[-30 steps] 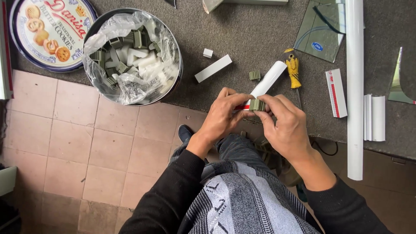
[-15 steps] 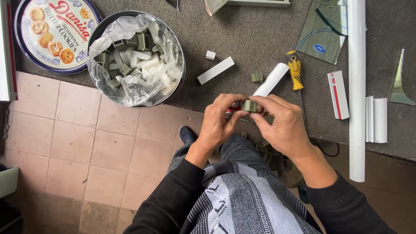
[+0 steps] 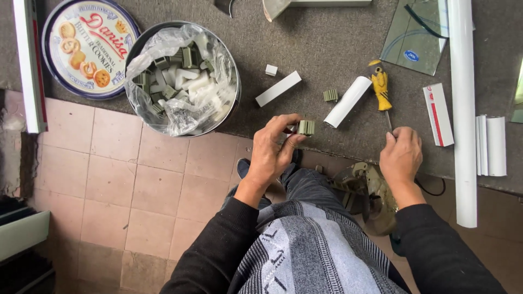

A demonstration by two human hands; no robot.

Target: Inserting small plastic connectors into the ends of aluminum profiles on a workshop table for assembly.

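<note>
Grey carpeted surface [image 3: 327, 43] above, worn pinkish floor tiles [image 3: 136, 185] below, soft even daylight

Left hand [image 3: 272, 152] pinches a small ribbed grey-green plastic block [image 3: 306, 127] at the fingers [image 3: 291, 142], just off the near end of the short white plastic tube [image 3: 347, 102]. Right hand [image 3: 401, 153] lies on the grey counter [image 3: 327, 38], closed on the metal shaft of the yellow-handled screwdriver [image 3: 381, 90], which lies just right of the tube. A second ribbed block [image 3: 330, 95] sits just left of the tube. Farther left: flat white plastic bar [image 3: 278, 89], then round metal tin lined with clear plastic [image 3: 182, 76], full of white and green pieces.
</note>
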